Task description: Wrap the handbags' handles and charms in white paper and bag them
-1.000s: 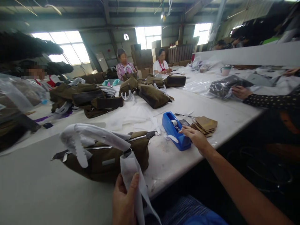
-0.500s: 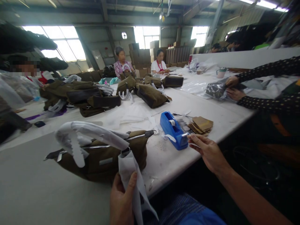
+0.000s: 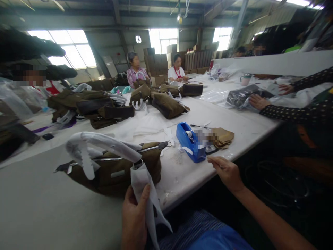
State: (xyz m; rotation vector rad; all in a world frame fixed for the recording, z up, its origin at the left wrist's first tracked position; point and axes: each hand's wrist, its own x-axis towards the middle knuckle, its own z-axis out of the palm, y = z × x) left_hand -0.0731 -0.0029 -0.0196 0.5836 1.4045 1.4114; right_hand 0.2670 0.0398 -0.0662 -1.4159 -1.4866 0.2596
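Note:
A dark olive handbag [image 3: 114, 180] with a silver zipper lies on the white table, its handles [image 3: 104, 140] wrapped in white paper. From a ring at its near end hangs a white paper strip [image 3: 140, 177]. My left hand [image 3: 136, 211] is closed around this strip, thumb in front. My right hand [image 3: 226, 172] is just in front of the blue tape dispenser [image 3: 191, 144], thumb and fingers pinched together. What they hold, if anything, is too small to make out.
Brown cardboard pieces [image 3: 222, 137] lie behind the dispenser. More olive bags [image 3: 169, 104] are heaped further back. At right, a co-worker's hands [image 3: 260, 102] rest by a plastic-wrapped bag [image 3: 241, 97]. The table edge runs under my right forearm.
My right hand has dropped slightly away from the dispenser's cutting end, fingers pinched together. The left hand keeps its grip on the paper strip. The co-worker's hands have spread apart.

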